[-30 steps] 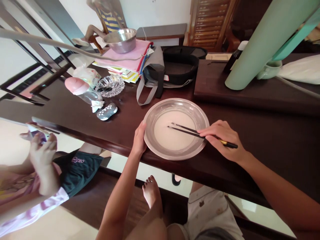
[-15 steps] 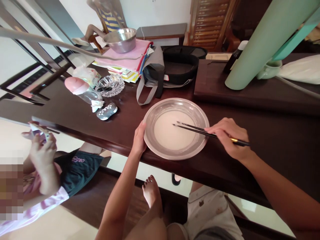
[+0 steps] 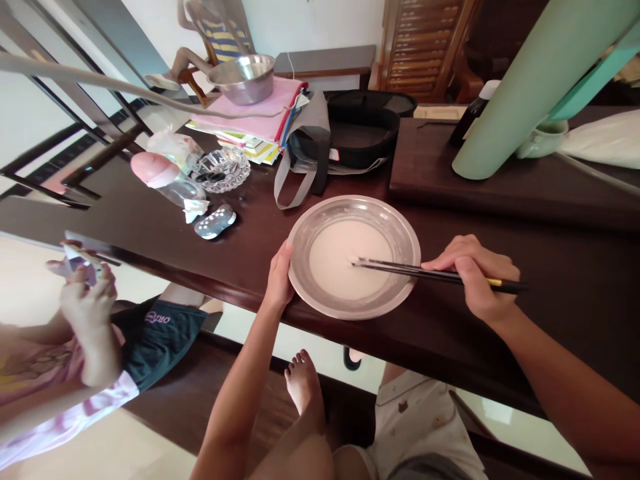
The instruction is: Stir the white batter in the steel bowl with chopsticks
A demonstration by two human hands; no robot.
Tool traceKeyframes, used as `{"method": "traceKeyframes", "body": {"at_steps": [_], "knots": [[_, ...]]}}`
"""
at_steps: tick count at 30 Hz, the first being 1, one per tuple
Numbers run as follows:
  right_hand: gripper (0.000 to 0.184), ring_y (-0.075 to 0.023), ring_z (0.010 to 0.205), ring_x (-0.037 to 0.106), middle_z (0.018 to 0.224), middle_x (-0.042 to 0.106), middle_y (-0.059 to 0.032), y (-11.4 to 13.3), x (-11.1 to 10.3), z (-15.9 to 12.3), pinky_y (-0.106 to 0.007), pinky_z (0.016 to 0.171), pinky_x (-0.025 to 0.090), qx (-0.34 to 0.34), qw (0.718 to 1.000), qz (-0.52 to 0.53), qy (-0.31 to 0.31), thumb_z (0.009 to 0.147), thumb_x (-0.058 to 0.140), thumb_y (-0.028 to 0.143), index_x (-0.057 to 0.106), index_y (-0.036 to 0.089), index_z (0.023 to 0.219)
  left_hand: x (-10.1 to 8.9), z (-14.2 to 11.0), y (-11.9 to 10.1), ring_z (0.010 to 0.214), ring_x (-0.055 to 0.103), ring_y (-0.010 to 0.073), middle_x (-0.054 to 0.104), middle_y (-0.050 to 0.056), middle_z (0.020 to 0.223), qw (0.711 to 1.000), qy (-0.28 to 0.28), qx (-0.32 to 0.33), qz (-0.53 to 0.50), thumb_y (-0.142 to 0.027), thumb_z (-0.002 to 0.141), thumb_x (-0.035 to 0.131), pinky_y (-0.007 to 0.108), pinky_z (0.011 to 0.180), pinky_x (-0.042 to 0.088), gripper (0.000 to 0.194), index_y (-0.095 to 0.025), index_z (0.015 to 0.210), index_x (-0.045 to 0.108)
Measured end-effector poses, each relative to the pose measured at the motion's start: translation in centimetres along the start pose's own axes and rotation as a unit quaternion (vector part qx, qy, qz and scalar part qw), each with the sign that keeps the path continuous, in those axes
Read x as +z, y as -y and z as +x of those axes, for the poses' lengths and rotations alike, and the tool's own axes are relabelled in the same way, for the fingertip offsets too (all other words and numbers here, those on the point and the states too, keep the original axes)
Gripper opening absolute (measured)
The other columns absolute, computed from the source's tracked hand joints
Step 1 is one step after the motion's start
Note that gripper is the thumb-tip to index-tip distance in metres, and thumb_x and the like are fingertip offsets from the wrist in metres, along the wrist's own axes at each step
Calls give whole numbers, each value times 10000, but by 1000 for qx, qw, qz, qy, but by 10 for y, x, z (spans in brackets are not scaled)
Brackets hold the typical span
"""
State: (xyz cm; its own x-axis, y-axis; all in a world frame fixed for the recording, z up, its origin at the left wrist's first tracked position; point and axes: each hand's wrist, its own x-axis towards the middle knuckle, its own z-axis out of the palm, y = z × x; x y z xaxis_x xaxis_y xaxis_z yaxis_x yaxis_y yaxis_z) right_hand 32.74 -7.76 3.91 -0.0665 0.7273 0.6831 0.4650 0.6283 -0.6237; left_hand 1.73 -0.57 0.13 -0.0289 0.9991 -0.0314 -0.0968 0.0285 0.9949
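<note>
A wide metal bowl (image 3: 354,308) stands near the front edge of the dark wooden table, with a milky white liquid (image 3: 340,250) in it. My left hand (image 3: 280,277) grips the bowl's left rim, its fingers partly hidden beneath and behind it. In my right hand (image 3: 480,277) is a pair of black chopsticks (image 3: 415,269) with gold bands, held over the right rim. Their tips lie close together at the liquid near the bowl's middle.
Behind the bowl sits a black and grey bag (image 3: 345,143). Books carrying a steel basin (image 3: 245,83), a glass ashtray (image 3: 225,170), a pink-capped bottle (image 3: 160,175) and a game controller (image 3: 215,222) are at left. A green cylinder (image 3: 505,113) rises at right. A person (image 3: 90,307) holds a phone.
My right hand has moved to the right and the chopsticks have turned flatter. Their tips have come closer together and sit slightly lower in view. My left hand stays on the rim.
</note>
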Motion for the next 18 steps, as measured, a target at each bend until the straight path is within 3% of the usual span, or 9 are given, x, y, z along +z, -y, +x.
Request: {"method": "traceKeyframes", "body": {"at_steps": [6, 12, 18], "knots": [[146, -199, 743, 669, 930, 801, -15, 8, 5, 3, -418, 708, 457, 2, 994, -40, 106, 925, 585, 191, 714, 261, 913, 0, 1, 1, 1137, 648, 290, 758, 69, 1109, 1000, -15, 1, 8, -488, 880, 608, 359, 960, 522, 406, -182, 1109, 746], [276, -190, 617, 619, 758, 763, -14, 2, 0, 0, -426, 656, 441, 21, 999, 26, -2, 962, 489, 168, 723, 261, 850, -1, 1, 1, 1175, 629, 286, 750, 64, 1142, 1000, -10, 5, 2, -465, 885, 613, 353, 973, 514, 384, -186, 1110, 749], [159, -202, 754, 656, 934, 801, -5, 8, 6, 2, -422, 723, 462, 8, 993, -39, 110, 916, 602, 175, 725, 272, 943, -1, 0, 1, 1166, 633, 285, 750, 63, 1146, 1000, -7, 4, -6, -469, 889, 611, 347, 974, 512, 390, -187, 1121, 746]]}}
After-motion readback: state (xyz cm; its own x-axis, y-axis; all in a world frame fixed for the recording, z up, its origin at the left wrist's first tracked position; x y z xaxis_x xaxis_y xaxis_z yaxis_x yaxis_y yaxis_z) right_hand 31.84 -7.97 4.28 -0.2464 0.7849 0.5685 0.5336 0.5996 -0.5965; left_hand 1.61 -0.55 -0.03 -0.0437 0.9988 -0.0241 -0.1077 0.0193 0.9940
